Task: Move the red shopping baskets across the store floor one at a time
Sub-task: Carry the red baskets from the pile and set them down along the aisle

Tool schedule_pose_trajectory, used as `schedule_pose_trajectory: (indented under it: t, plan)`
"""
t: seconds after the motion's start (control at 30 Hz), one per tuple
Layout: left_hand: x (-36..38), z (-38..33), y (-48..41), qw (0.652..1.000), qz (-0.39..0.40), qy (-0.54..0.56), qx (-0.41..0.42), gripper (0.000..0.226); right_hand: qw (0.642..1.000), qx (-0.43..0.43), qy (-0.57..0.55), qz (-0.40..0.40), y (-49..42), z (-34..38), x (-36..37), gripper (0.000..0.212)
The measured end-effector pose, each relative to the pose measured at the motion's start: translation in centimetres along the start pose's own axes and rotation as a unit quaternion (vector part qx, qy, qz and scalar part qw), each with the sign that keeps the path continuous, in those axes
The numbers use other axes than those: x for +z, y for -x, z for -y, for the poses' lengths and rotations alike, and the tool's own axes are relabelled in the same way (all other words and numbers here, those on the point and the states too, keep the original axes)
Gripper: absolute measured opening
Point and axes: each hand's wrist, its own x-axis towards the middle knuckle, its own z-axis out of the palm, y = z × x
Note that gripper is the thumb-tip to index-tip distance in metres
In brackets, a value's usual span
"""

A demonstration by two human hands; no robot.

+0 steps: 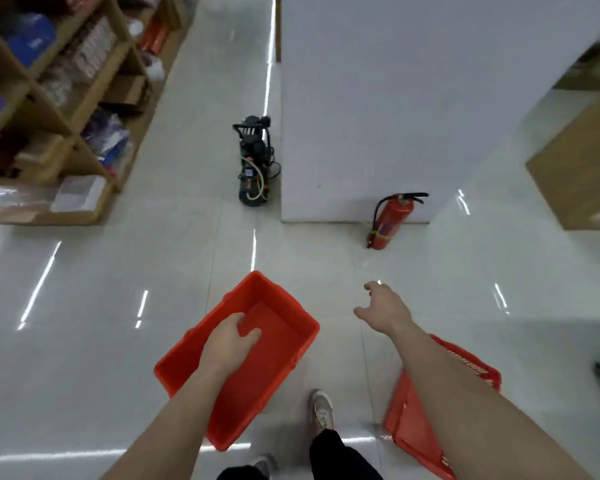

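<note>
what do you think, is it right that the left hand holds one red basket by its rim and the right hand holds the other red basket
Not quite. The head view shows the right hand holding nothing, fingers spread open in the air; the other red basket lies below that forearm, untouched. The left hand does hold one red basket by its rim.

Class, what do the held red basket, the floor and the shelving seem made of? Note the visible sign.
Held red basket: probably moulded plastic, smooth uniform walls. Floor: glossy tile, mirrored light streaks, thin joints. Shelving: wood or wood-look board, tan, matte.
</note>
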Motion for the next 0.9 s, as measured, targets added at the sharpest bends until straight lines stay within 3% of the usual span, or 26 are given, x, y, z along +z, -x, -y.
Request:
schedule_pose_trajectory:
  t: [0.23,0.5,0.63,0.73,0.9]
  plan:
    - [3.5,-7.7,4.8,0.956,0.124,-0.150,0.218,0.065,0.978,0.178,-0.057,-0.091,18.7,-12.0,0.5,0.067]
    - [12.8,-14.8,15.9,0.848,0.252,-0.271,0.380,0.073,0.895,0.391,-0.165,-0.140,39.9,-23.6,5.7,0.072]
    - [18.2,-17.9,23.6,0.791,0.285,-0.306,0.447,0.070,0.846,0.453,-0.222,-0.171,48.2,-28.5,8.8,0.072]
    - [22.7,-19.7,29.2,0.747,0.306,-0.333,0.487,0.065,0.819,0.479,-0.248,-0.196,53.5,-31.8,11.2,0.058]
    - [30.9,-21.3,38.4,0.706,0.326,-0.359,0.516,0.068,0.785,0.505,-0.300,-0.196,61.4,-38.7,15.6,0.053]
